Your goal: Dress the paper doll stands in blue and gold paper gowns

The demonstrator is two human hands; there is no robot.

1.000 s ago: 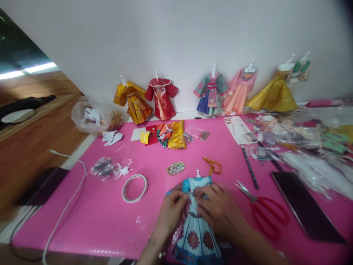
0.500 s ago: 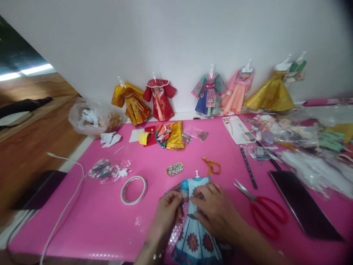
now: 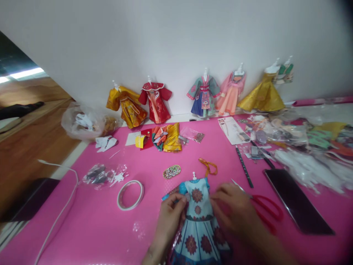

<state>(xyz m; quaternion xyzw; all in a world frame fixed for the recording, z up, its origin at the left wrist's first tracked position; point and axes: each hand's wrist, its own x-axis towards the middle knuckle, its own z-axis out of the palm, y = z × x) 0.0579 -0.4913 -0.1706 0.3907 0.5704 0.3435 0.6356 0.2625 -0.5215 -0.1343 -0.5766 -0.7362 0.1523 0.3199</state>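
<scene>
A light-blue doll dress (image 3: pixel 197 206) with dark red medallions lies on the pink table, a small white neck peg standing out of its collar. My left hand (image 3: pixel 171 211) is closed on the dress's left side, thumb and forefinger pinched by the blue patterned sleeve (image 3: pixel 175 190). Close to the right edge of the bodice is my right hand (image 3: pixel 234 208), blurred, its fingers bent towards the fabric; whether they grip it I cannot tell. Red-handled scissors (image 3: pixel 267 208) lie partly behind my right hand.
A tape roll (image 3: pixel 130 195), a sequin-covered oval (image 3: pixel 171 172) and an orange ribbon (image 3: pixel 208 167) lie around the dress. On the right are a pencil (image 3: pixel 244 167), a black phone (image 3: pixel 298 202) and plastic bags (image 3: pixel 311 169). Several dressed doll forms (image 3: pixel 204 94) lean against the wall.
My right hand has moved right, off the front of the bodice, uncovering its medallions and waist. My left hand keeps its pinch. The whole view has shifted slightly.
</scene>
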